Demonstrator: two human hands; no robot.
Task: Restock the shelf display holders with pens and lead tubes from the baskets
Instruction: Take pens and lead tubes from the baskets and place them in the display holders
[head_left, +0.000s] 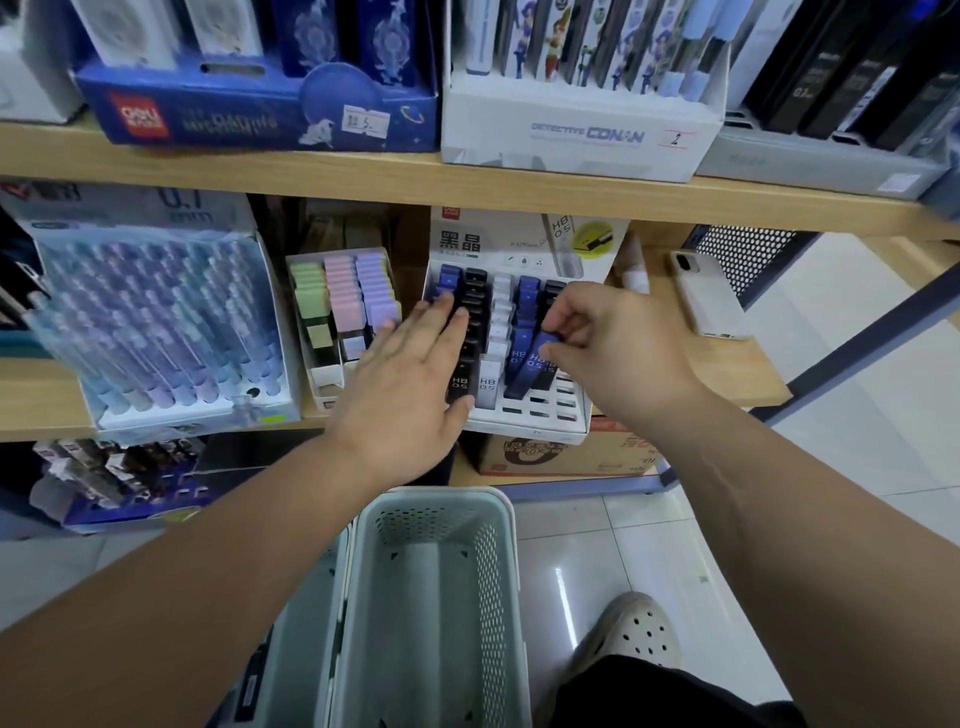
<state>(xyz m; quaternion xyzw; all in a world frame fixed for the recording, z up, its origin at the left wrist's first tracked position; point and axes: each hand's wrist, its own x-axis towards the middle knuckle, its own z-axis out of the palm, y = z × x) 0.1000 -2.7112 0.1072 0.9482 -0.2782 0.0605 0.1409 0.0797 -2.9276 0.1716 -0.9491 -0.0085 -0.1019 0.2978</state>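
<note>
**Lead tube going into the holder, right side**

Right now the person leans over the white lead-tube holder (524, 421) on the lower wooden shelf (717, 374). Their right hand (618, 338) has its thumb and fingertips pinched shut on the top end of a blue lead tube (535, 364), which sits in the right-hand columns among other blue and black tubes. That tube's long axis runs up the holder's slope, tilted back toward the shelf's rear, so the fingers are at its upper end and any push would travel down along its length into the slot. Empty slots show at the front right corner, just below this hand.

The left hand (415, 374) lies flat and open, fingers spread over the black tubes in the left columns, gripping nothing; it looks to be steadying the rows. The right hand is clearly the nearer one to the blue tube.

On the floor below stands a pale green basket (493, 571), its visible interior bare.
</note>
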